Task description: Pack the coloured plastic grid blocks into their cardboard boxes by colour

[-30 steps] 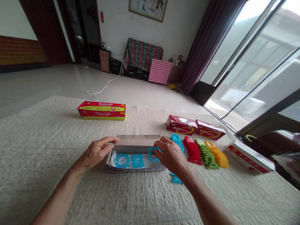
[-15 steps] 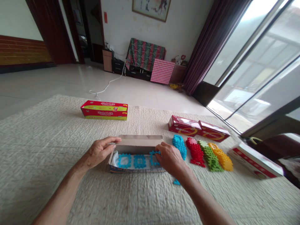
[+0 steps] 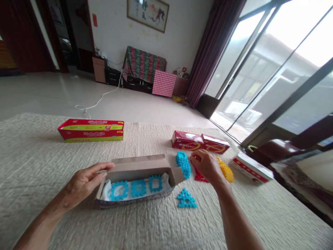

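Observation:
My left hand (image 3: 84,183) grips the left end of an open cardboard box (image 3: 130,203), thumb and fingers at its rim and raised flap. Inside, three blue interlocking plastic squares (image 3: 138,188) lie in a row on white lining. My right hand (image 3: 207,165) is over the stack of red plastic pieces (image 3: 200,177), its fingers pinched on a red piece at the far end; the hand hides most of that stack and the green one. To its left stands a row of blue pieces (image 3: 183,165); yellow pieces (image 3: 225,170) are on its right.
A blue triangular piece (image 3: 186,199) lies on the textured mat (image 3: 145,229) right of the box. Two dark red boxes (image 3: 200,141) stand behind the stacks. A red and yellow box (image 3: 91,131) is at far left, a white and red box (image 3: 251,168) at right.
My right hand has left the blue square in the box, which now lies there with the other two, and moved right to the red pieces. The view has shifted right; the box sits angled.

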Demonstrator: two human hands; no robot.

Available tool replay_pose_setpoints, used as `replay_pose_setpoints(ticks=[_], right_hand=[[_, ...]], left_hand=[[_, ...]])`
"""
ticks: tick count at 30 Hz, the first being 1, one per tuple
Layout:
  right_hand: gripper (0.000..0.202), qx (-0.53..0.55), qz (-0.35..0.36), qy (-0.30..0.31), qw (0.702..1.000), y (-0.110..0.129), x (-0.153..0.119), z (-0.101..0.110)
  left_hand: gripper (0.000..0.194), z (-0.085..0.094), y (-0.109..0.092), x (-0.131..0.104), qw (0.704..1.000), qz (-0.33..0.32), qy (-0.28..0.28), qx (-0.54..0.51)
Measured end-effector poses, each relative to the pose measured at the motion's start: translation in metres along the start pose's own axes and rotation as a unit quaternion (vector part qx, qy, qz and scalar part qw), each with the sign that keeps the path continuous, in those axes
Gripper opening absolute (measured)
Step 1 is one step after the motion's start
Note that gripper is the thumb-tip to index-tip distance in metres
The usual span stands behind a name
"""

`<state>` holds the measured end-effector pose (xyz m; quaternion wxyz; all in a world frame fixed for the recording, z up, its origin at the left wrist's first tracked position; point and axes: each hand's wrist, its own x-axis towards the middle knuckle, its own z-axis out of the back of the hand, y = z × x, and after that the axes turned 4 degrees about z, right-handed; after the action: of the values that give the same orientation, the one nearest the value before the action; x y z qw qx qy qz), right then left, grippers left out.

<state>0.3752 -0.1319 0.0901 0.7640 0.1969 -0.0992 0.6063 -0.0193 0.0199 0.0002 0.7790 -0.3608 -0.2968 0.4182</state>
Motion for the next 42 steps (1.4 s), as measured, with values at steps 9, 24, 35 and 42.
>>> replay_pose_setpoints(ticks=[9, 24, 35, 42], right_hand=[[0.021, -0.049, -0.015, 0.111, 0.992, -0.012, -0.033, -0.042], [0.023, -0.088, -0.008, 0.087, 0.992, -0.017, -0.042, -0.060], [0.018, -0.067, -0.014, 0.077, 0.995, -0.014, -0.047, -0.057], [0.014, 0.006, -0.008, 0.099, 0.995, -0.018, -0.051, -0.053]], left_hand=[[0.043, 0.000, 0.006, 0.003, 0.999, 0.035, -0.007, 0.009], [0.041, -0.001, 0.006, 0.003, 0.999, 0.054, -0.008, 0.008], [0.042, 0.001, 0.009, 0.002, 0.998, 0.058, 0.004, 0.004], [0.046, 0.000, 0.006, 0.003, 0.999, 0.048, 0.005, 0.001]])
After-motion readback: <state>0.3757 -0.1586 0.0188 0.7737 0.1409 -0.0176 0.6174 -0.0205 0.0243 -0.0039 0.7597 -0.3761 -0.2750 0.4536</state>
